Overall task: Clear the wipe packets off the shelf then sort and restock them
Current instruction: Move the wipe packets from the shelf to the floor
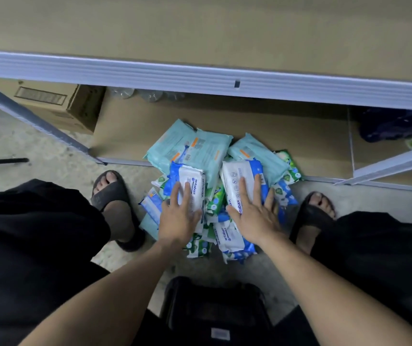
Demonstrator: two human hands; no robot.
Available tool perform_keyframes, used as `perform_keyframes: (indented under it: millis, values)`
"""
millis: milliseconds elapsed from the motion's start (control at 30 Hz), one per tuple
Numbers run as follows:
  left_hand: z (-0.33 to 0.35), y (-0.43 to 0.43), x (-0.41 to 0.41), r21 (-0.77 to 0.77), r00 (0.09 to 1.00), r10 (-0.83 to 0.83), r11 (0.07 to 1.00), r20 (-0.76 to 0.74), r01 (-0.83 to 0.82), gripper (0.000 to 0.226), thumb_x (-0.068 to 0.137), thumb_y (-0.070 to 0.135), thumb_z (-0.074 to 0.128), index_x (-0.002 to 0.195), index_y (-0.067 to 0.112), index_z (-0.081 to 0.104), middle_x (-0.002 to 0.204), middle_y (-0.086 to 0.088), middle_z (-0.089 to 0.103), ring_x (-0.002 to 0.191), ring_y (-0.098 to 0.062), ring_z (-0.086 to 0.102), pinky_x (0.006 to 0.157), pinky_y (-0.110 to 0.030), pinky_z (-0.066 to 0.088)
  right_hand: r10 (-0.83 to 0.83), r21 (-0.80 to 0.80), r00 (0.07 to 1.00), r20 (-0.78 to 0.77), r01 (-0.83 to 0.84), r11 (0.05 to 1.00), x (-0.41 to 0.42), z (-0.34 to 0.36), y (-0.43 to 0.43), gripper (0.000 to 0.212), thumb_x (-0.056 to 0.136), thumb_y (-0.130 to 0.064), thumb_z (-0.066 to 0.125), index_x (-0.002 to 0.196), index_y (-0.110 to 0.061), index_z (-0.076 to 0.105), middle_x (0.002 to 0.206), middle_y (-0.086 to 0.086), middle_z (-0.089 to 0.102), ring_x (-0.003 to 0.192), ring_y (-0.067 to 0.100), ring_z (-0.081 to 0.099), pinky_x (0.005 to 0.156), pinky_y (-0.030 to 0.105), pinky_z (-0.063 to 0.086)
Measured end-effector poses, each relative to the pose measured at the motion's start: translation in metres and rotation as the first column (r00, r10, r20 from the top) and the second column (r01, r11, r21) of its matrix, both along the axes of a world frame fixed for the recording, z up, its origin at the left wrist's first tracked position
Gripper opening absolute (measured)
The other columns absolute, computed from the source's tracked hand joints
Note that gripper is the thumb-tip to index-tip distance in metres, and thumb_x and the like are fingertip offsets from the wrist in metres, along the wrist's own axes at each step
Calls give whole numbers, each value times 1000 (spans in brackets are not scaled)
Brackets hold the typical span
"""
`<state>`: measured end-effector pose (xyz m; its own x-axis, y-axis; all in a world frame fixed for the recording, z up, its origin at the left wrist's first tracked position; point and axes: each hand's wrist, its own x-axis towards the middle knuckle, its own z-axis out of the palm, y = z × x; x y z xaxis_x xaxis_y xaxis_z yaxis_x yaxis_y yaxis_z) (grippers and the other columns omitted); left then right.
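Pile of wipe packets (227, 237) on the floor (25, 151), between the person's sandalled feet and spilling onto the front edge of the bottom shelf (225, 118). Mixed types: large pale teal packs (187, 146) at the back, white-and-blue "antabax" packs on top, small green-and-white packs (290, 166) tucked underneath and at the right side. Left hand (178, 218) lies flat, fingers straight and spread, on one antabax pack (192, 177). Right hand (256, 218) likewise flat, fingers spread, on a second antabax pack (240, 172); neither hand grips. Upper shelf (200, 28) bare. Cardboard box (57, 106) at the left of the bottom shelf.
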<state>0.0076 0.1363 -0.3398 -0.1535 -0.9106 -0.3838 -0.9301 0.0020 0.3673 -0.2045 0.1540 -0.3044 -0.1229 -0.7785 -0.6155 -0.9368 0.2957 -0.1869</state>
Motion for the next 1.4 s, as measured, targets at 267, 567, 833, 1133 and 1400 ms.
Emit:
perform_keyframes:
  millis: [267,567,833,1133,1400]
  values:
    - [25,-2,9,17,996,-75,997,39,75,64,97,53,51,152,25,33,161,-1,23,134,-36,33,103,-46,42,-28,-81,999,-18,26,996,-4,19,1,75,97,-72,18,159,-36,-3,167,4,-15,152,43,-9,122,60,-1]
    - [75,-8,8,39,973,-229,973,22,228,60,98,46,52,151,21,40,155,-2,41,134,-31,39,104,-42,42,49,-165,999,-15,-51,985,-6,78,13,60,101,-58,35,148,-22,44,154,8,39,137,36,36,115,45,32]
    - [175,-36,-14,-182,874,-446,859,193,478,51,96,46,52,142,24,51,144,1,53,128,-26,47,100,-39,44,92,-372,992,-81,-115,921,-19,169,5,51,98,-55,43,138,-24,54,143,-3,52,126,30,48,103,39,43]
    - [317,-83,-50,-490,836,-484,680,258,546,41,91,44,55,125,24,63,116,0,67,109,-29,60,85,-38,50,82,-621,988,-128,-144,771,-46,298,-31,50,96,-57,48,134,-26,58,131,-1,62,122,28,54,96,40,47]
    - [344,-159,-85,-575,884,-422,680,201,455,46,96,52,51,133,24,57,135,3,60,123,-23,53,96,-38,45,-46,-664,995,-91,-26,747,-101,320,-98,49,94,-53,52,133,-24,59,129,3,61,123,27,54,97,41,48]
